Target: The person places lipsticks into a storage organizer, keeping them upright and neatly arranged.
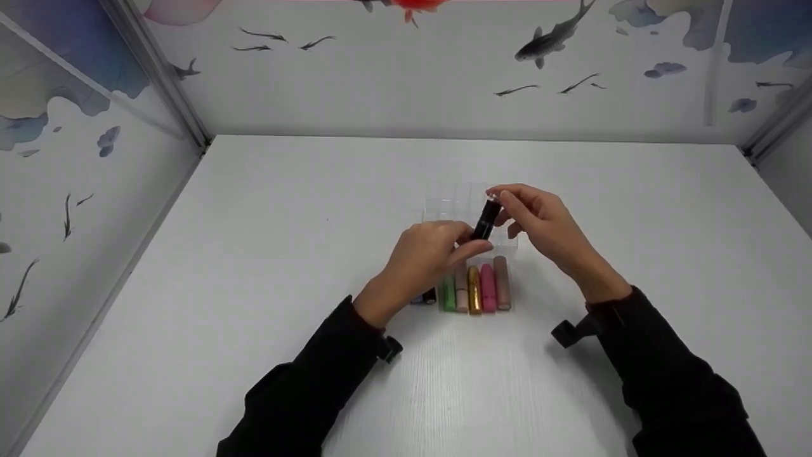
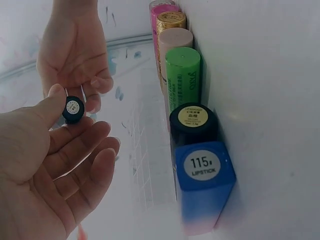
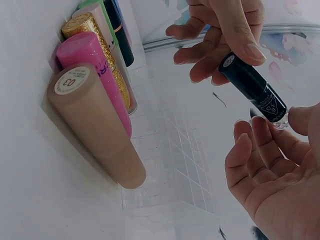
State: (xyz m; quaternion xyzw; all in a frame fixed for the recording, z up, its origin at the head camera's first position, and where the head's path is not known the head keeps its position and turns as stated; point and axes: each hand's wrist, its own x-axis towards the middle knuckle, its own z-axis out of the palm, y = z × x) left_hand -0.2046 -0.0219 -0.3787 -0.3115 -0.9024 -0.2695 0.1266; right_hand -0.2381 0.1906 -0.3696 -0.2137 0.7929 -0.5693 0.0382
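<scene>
A slim black lipstick tube is held between both hands over the table. Its lower end, with a round white label in the right wrist view, is pinched by thumb and fingers of my left hand. At the upper end, my right hand pinches the clear tip with thumb and fingertips. White lettering shows on the tube's side. Just behind and below the hands stands a clear compartmented organizer, partly hidden by them.
In front of the organizer several lipsticks lie in a row: a tan tube, a pink one, a gold one, a pale beige one, a green one, a black one and a blue square one. Printed panels border the white table.
</scene>
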